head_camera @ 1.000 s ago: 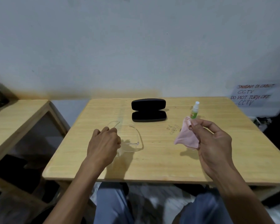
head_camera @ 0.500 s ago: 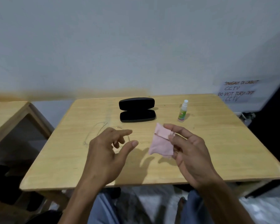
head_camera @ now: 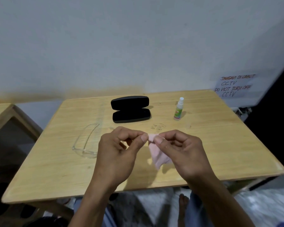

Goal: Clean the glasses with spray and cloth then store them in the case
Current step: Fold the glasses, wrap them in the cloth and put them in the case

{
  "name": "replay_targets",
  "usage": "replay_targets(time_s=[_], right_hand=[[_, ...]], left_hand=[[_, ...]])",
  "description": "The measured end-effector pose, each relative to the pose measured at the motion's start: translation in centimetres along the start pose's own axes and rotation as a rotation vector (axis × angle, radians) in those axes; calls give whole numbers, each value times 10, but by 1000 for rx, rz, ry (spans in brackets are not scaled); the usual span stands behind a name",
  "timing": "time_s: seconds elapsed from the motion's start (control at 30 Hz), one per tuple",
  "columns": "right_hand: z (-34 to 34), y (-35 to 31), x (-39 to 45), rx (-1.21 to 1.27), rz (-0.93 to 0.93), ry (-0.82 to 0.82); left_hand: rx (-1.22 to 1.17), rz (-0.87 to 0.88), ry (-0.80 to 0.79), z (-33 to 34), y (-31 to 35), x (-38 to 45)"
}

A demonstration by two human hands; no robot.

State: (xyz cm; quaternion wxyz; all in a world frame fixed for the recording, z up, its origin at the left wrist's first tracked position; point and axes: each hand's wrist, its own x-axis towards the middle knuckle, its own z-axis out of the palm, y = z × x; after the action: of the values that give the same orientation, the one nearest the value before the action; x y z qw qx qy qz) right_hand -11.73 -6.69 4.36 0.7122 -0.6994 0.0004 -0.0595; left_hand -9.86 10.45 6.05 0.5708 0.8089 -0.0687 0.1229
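- One pair of glasses lies on the wooden table, at its left side and just left of the left hand. The frame and lenses are clear, so the wood grain shows through; one temple arm stretches away toward the far edge. No hand touches them.
- One pink cloth hangs in the air above the table's middle, between the two hands. It is small, soft and pale; its top edge is bunched, and the rest droops down to a loose corner.
- The left hand pinches the cloth's top edge between thumb and forefinger, the other fingers curled in.
- The right hand pinches the same edge just beside it, also with thumb and forefinger, so the two thumbs nearly meet.
- One black case lies open near the far middle of the table, both dark halves facing up.
- One small spray bottle stands upright to the right of the case, with a white top and a green label.
- One handwritten paper sign hangs on the wall beyond the table's far right corner.
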Motion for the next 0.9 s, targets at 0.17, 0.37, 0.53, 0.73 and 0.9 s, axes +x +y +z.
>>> replay_targets(time_s=[0.17,0.37,0.53,0.73,0.9], right_hand=[[-6,-4,7,-207,-67,0],[-4,-14,13,-246,-126,-144],[-2,-17,18,-215,-140,-161],[-4,-20,22,-47,-58,-144],[-8,-28,25,-5,-21,-141]], left_hand=[[-182,-177,-57,1,7,4],[-132,-173,-111,0,12,6],[-115,-139,-139,-6,14,6],[-191,-102,-170,-6,16,6],[-91,-86,-199,-4,13,4]])
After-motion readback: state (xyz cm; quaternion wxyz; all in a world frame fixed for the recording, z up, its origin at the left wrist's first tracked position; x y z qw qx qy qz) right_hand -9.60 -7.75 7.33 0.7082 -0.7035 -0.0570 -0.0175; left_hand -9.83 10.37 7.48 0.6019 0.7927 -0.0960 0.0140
